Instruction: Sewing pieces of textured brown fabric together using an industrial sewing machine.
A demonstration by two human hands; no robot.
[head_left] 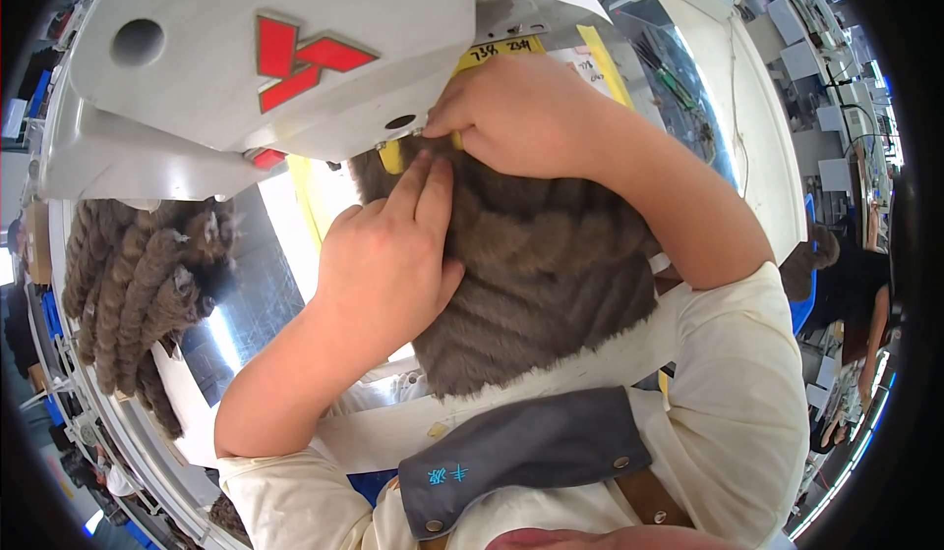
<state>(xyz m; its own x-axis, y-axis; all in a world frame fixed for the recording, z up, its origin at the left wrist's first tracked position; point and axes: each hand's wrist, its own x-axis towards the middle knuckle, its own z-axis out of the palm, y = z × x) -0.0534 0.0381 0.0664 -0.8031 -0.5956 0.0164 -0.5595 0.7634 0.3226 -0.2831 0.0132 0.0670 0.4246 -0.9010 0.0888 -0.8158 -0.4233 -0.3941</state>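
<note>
Head view: I sit at a white sewing machine (275, 68)
Fur piece: the brown fur piece (541, 255) lies on the table in front of me, its far edge under the machine head
Left hand: my left hand (388, 255) presses flat on the fur, fingers stretched out, clasping nothing
Right hand: my right hand (511, 113) pinches the fur's far edge by the needle
Side: a pile of ribbed fur (143, 275) lies at my left

Piece of grey-brown faux fur (536, 265), plush, ridged in soft horizontal bands, raw lower edge ragged. Spread flat, pile up, upper end tucked beneath white sewing machine head (275, 54), lower end toward the body.
</note>
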